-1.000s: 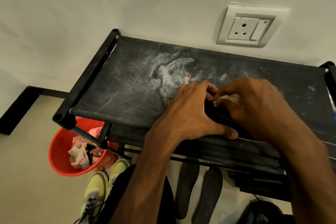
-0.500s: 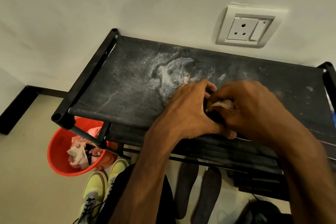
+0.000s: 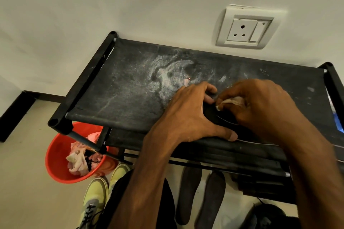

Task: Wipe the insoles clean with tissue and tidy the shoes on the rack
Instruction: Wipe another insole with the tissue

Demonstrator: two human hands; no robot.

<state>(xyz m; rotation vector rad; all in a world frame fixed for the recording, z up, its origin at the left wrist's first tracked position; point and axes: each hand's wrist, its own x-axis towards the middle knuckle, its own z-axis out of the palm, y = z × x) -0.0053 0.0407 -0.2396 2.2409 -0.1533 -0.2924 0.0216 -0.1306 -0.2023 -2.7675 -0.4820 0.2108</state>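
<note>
- black skirting board (image 3: 14, 113): far left, along the foot of the wall.
- red bucket (image 3: 55, 163): lower left, on the floor beside the rack's front left leg; holds crumpled wads (image 3: 78, 161), pale and pinkish.
- yellow shoes (image 3: 96, 195): a pair, lower left of centre, on the floor just right of the bucket, toes toward the rack.
- rack (image 3: 121, 89): black frame against the wall, centre; its top shelf is dark fabric with a white dust smear (image 3: 167, 76) in the middle.
- left hand (image 3: 188, 115): centre, on the top shelf; fingers curled over the end of the black insole, thumb stretched along its near edge, holding it down.
- grey insoles (image 3: 188, 191): two, bottom centre, side by side on the floor below the rack.
- black insole (image 3: 212, 115): flat on the top shelf near its front edge, mostly under both hands.
- tissue (image 3: 232, 101): small off-white wad, touching the black insole.
- right hand (image 3: 260, 106): right of centre; fingers bunched, pinching the tissue.
- wall socket (image 3: 245, 28): upper right, white.
- dark shoe (image 3: 264, 215): bottom right, on the floor.
</note>
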